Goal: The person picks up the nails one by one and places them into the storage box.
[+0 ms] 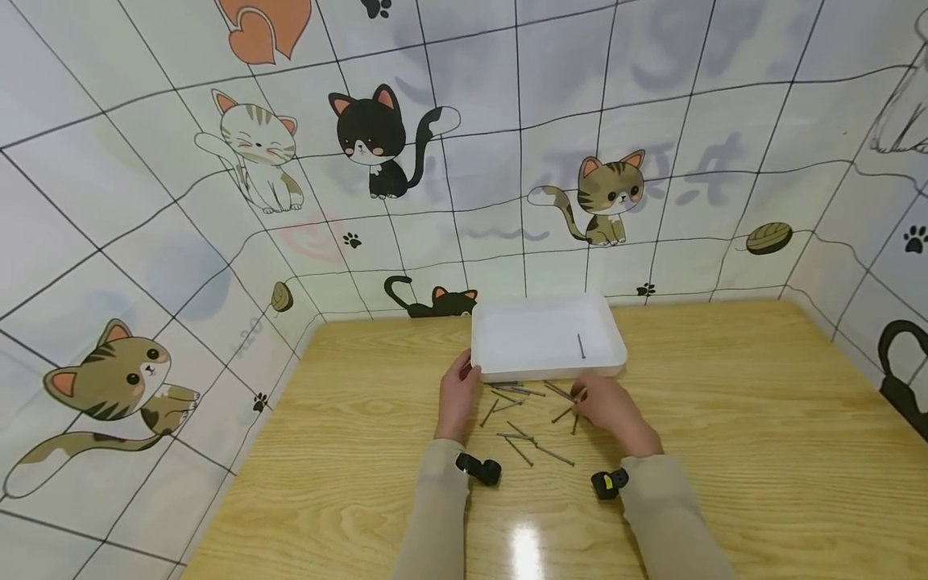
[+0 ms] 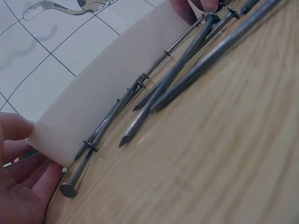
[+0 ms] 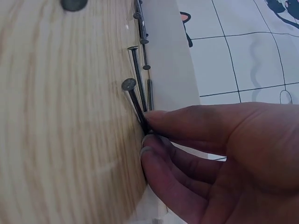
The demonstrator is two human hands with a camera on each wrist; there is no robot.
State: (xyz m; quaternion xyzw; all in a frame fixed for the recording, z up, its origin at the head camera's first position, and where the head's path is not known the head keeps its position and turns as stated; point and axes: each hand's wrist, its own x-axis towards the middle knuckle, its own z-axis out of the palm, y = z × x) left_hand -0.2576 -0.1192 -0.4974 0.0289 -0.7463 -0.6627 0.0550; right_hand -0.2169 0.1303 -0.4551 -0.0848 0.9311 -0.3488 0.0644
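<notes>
A shallow white tray (image 1: 529, 338) stands at the back of the table, with one nail (image 1: 581, 346) lying in its right part. At its front left corner my left hand (image 1: 458, 399) grips the wall; in the left wrist view the fingers (image 2: 35, 186) are at that corner. My right hand (image 1: 612, 409) is just in front of the tray's right side. Its thumb and fingertips pinch a nail (image 3: 135, 100), head pointing away from the hand, as the right wrist view shows. Several loose nails (image 1: 554, 456) lie scattered on the wood between the hands, some crossing each other.
The light wooden table (image 1: 348, 451) meets a wall (image 1: 500, 177) with cat drawings right behind the tray. Side walls rise at left and right. A small black camera is strapped to each wrist.
</notes>
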